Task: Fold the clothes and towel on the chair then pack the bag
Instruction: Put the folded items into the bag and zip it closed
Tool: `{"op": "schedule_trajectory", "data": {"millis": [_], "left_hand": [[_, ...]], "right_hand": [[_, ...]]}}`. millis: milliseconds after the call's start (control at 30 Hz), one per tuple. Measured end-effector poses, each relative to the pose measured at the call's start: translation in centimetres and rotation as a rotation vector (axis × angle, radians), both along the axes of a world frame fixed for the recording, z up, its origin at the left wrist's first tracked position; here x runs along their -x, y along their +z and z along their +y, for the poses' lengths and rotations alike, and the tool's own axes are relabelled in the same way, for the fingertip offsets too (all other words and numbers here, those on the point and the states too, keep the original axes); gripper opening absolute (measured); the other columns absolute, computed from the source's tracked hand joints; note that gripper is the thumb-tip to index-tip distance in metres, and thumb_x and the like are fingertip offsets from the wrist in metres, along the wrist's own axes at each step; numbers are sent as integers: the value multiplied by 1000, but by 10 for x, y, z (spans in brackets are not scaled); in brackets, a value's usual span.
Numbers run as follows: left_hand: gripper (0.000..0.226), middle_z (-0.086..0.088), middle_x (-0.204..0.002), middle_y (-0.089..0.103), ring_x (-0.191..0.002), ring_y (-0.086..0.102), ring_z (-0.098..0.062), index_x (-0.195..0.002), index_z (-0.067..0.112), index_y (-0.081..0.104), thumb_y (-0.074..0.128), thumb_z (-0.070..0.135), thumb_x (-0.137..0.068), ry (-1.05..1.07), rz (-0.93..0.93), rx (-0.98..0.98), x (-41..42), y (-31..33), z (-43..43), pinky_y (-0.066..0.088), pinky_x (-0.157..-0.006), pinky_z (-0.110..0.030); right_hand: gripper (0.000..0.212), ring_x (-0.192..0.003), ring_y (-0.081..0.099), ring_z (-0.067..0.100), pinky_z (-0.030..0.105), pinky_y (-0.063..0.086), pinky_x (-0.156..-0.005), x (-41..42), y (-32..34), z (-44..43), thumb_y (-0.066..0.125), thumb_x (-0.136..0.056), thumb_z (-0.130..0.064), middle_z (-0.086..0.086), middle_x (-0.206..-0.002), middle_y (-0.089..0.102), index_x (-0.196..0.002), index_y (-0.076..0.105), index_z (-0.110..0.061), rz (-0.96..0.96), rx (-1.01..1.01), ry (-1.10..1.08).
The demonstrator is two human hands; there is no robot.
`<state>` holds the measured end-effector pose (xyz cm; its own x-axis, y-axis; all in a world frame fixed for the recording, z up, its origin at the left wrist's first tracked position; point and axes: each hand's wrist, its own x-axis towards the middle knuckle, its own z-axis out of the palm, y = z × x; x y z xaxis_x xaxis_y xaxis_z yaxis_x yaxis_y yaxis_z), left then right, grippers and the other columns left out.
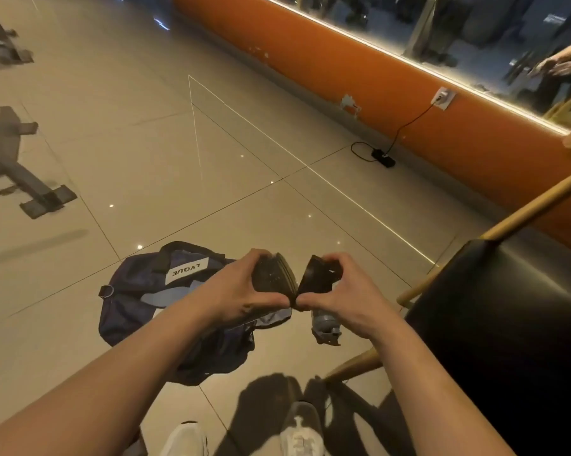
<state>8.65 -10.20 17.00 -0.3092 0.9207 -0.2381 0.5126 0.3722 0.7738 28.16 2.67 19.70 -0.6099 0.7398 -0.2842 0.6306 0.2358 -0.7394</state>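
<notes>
- Navy fabric duffel bag (136, 291) with a white label lies slumped on the beige tiled floor (211, 159), below the hands.
- Left hand (238, 291) curls round a dark flat ridged item (274, 274).
- Right hand (343, 287) grips a second dark piece (317, 274); the thumb tips meet.
- Grey bottle (323, 324) lies beside the black-seated wooden chair (508, 307).

Glossy beige tiled floor (211, 153). A navy duffel bag (139, 301) is lying slumped on it, with a grey bottle (323, 324) lying on its side just beside the bag. A black power strip (383, 158) is resting near the foot of the orange wall. Dark equipment feet (24, 179) are standing at left. A wooden chair leg (353, 366) and two pale shoes (185, 439) are bearing on the near tiles.
</notes>
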Motion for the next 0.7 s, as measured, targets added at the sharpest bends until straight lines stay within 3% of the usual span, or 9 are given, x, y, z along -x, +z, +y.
{"op": "schedule_trajectory", "data": {"millis": [33, 100, 200, 333, 533, 633, 700], "left_hand": [[95, 15, -126, 54, -112, 58, -7, -146, 39, 34, 82, 66, -69, -24, 8, -7, 0, -2, 1, 48, -86, -15], [94, 16, -128, 58, -114, 60, -6, -144, 40, 36, 83, 69, -67, -71, 16, -26, -2, -4, 3, 53, -93, -21], [95, 19, -127, 60, -113, 61, -1, -143, 40, 40, 83, 71, -64, -104, 26, -52, -6, -7, 6, 54, -98, -26], [95, 18, -131, 60, -113, 61, -2, -146, 38, 40, 79, 73, -67, -52, 30, -91, -7, -6, 9, 53, -97, -24], [71, 25, -118, 63, -103, 63, 6, -135, 46, 48, 79, 66, -74, -10, -26, -165, -12, 8, 13, 53, -86, -14], [82, 24, -126, 60, -111, 60, 5, -142, 42, 43, 84, 56, -73, -57, -28, -149, -13, 10, 15, 52, -96, -18], [93, 20, -134, 58, -118, 58, 1, -147, 38, 39, 87, 55, -70, -89, -5, -141, -11, 6, 15, 51, -103, -26]], "right_hand": [[88, -113, 52, 4, 15, 44, -88, 0, 2, -1, 90, -60, -54, -16, -125, 55, -135, 47, -35, 34, 8, 15], [72, -106, 54, -3, 6, 39, -75, 1, 6, -2, 89, -70, -40, -18, -120, 57, -133, 54, -34, 94, 29, 39], [73, -116, 51, -2, 6, 42, -72, 7, 6, -7, 89, -71, -35, -16, -129, 54, -135, 54, -39, 162, 35, 46], [78, -114, 52, -3, 7, 51, -67, 15, 5, -12, 90, -71, -30, -18, -131, 51, -136, 48, -39, 290, 73, -54], [67, -105, 51, -8, 0, 45, -66, 18, 6, -13, 76, -88, -22, -9, -133, 49, -145, 43, -32, 291, 171, 8], [74, -105, 52, -6, 1, 47, -67, 18, 6, -12, 75, -86, -14, -8, -134, 47, -149, 39, -31, 267, 147, 25], [76, -104, 54, -3, 6, 49, -68, 17, 5, -11, 78, -86, -26, -10, -134, 48, -150, 36, -35, 257, 136, 9]]}}
